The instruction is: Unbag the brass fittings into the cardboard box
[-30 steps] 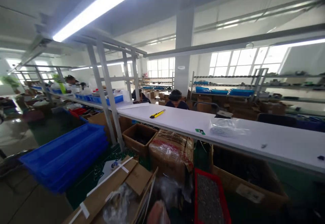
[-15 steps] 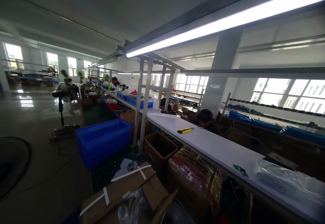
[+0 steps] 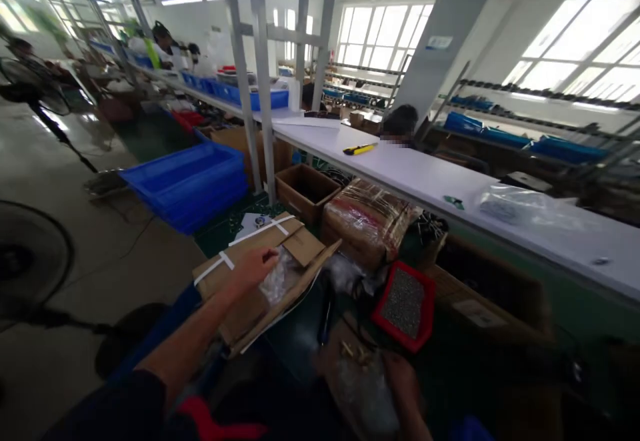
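Observation:
My left hand [image 3: 256, 266] reaches over an opened cardboard box [image 3: 213, 279] with white tape strips. Its fingers are loosely curled, apart from one another, beside crumpled clear plastic [image 3: 280, 279] in the box; nothing shows in them. Lower right, my right hand [image 3: 401, 377] is dark and blurred, at the edge of a clear plastic bag [image 3: 367, 394]. Whether its fingers grip the bag is unclear. Small brass-coloured pieces [image 3: 356, 353] lie at the bag's top. Just above that hand sits a red tray [image 3: 427, 314] filled with small grey metal parts [image 3: 404, 299].
Stacked blue crates [image 3: 187, 181] stand left, near a floor fan [image 3: 30, 261]. A white shelf [image 3: 415, 167] bearing a yellow utility knife [image 3: 360, 149] and a plastic bag [image 3: 520, 206] runs across. Beneath are a plastic-wrapped carton [image 3: 363, 224] and an open brown box [image 3: 300, 204]. A person [image 3: 400, 124] is behind.
The view has tilted down towards the lower bench. Both my hands have come into view, the left over the cardboard box. The red tray and brass-coloured pieces now show.

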The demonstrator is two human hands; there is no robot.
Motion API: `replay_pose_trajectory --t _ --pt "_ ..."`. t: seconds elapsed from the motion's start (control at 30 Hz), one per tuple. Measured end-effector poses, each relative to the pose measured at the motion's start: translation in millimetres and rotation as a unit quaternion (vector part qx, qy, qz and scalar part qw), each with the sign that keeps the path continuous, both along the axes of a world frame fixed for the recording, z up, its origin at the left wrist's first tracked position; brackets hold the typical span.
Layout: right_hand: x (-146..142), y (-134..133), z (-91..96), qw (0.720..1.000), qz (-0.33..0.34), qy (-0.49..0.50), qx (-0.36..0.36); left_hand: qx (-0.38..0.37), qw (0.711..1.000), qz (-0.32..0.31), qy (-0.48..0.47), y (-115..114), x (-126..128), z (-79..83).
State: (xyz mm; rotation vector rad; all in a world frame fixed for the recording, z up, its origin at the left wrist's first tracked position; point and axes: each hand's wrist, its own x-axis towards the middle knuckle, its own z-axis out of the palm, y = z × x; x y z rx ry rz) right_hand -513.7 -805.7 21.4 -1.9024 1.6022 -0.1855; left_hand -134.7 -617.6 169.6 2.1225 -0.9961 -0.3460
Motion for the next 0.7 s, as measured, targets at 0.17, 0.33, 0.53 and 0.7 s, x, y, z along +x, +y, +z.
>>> replay_pose_trajectory --t 0.17,0.33,0.53,0.7 --pt "-8.7 -4.6 -30.2 0.992 -0.103 -0.052 0.054 0.132 0.987 -0.018 -0.093 3.0 29.8 -50.3" --pt "-2.9 3.6 -12.4 0.981 -0.165 -0.072 0.07 0.095 0.979 0.001 -0.178 -8.3 19.1 -57.2" --pt "-6.8 9.8 0.5 0.992 -0.1 -0.072 -0.03 0.037 0.983 -0.015 -0.178 -30.8 29.0 -66.8" --pt "-11.2 10.8 2.6 0.988 -0.116 -0.046 -0.093 0.033 0.973 -0.073 -0.215 -49.8 45.0 -81.3"
